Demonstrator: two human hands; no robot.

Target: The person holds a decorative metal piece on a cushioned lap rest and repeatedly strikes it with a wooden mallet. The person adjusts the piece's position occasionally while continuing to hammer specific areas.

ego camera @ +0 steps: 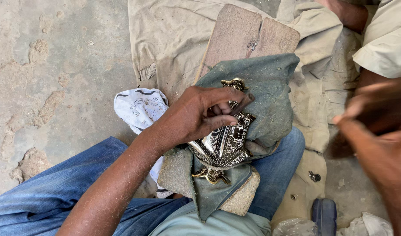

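Note:
My left hand (200, 114) presses down on an ornate shiny metal piece (224, 146) with engraved patterns and brass-coloured tips. The piece lies on a dusty grey-green cloth (270, 87) draped over a wooden board (244, 35) that rests across my lap. My fingers curl over the upper part of the piece and pin it against the cloth. My right hand (375, 131) is raised at the right edge, blurred by motion; whether it holds anything cannot be made out.
A white patterned rag (139, 107) lies left of the board. A beige sheet (170, 39) covers the rough concrete floor (56, 65). Small metal bits (314, 176) and a dark blue object (325, 214) sit at the lower right. Another person's arm (349, 13) shows at top right.

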